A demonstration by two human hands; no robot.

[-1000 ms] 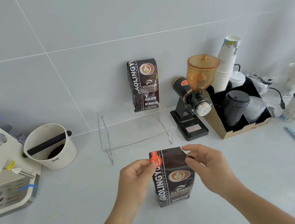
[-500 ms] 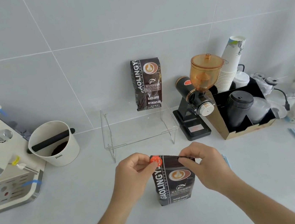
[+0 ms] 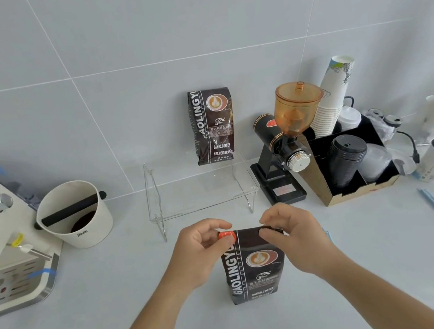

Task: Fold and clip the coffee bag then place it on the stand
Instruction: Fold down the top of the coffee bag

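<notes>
- The coffee bag (image 3: 254, 266) stands upright on the pale counter (image 3: 121, 326), in front of the clear acrylic stand (image 3: 200, 193) and apart from it.
- The top of this bag is folded down into a flat edge.
- The left hand (image 3: 198, 254) pinches the top left corner of the bag, thumb and fingers closed on it right at an orange-red round spot (image 3: 227, 236); whether that spot is a clip or a sticker cannot be told.
- The right hand (image 3: 297, 239) pinches the top right corner, thumb and forefinger closed on the fold, the other fingers curled above it.
- A 2nd coffee bag (image 3: 212, 125) of the same print stands on the back of the stand, leaning against the tiled wall (image 3: 140, 37).
- Right of the stand sits a black grinder (image 3: 284, 161) with an amber hopper, then a cardboard box (image 3: 347, 164) holding paper cups and black lids.
- Left of the stand are a white knock box (image 3: 75, 214) with a black bar and part of an espresso machine (image 3: 1, 245).
</notes>
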